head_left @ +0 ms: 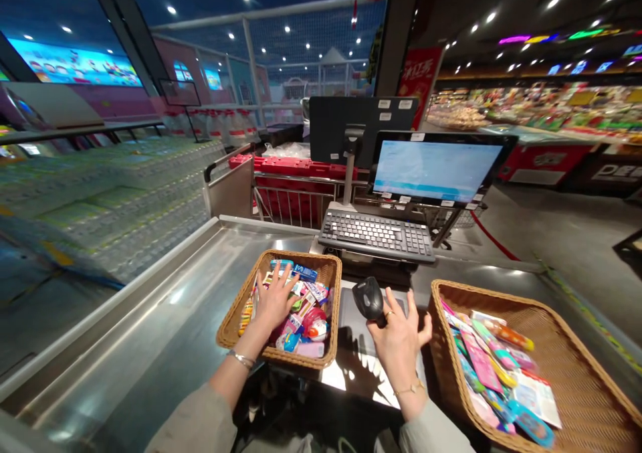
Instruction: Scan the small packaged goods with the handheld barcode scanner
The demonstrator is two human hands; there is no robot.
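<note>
My left hand (273, 302) is reaching into the left basket (235, 319), fingers spread and lying flat on the heap of small packets (301, 319); it is not gripping anything yet. My right hand (401, 342) is hovering just right of that basket, over the dark scan plate (351, 306), palm down, fingers splayed; the thumb and forefinger look to be hooked round the handle of the black scanner (368, 298), though I cannot tell how firmly.

To do this well, I judge I should be closing my left fingers on one packet only, taking it from the top of the heap so the others are not dragged over the basket's rim, then turning its barcode up as I bring it right toward the scanner. My right hand should be keeping the scanner's head pointed down and left, toward the left basket, not toward the keyboard (376, 233) behind it. The right basket (576, 346), farthest from the left one, is holding flat packets (489, 366) lying loose along its near side.

Much is hard to make out. My left palm is covering whatever lies under it, so I cannot say which packet I am touching. The scanner's window is facing away. The text on the screen (434, 170), behind and right of the left basket, is too washed out to read. The bottles left of the counter are blurred, and my forearms are cut off by the lower edge.
</note>
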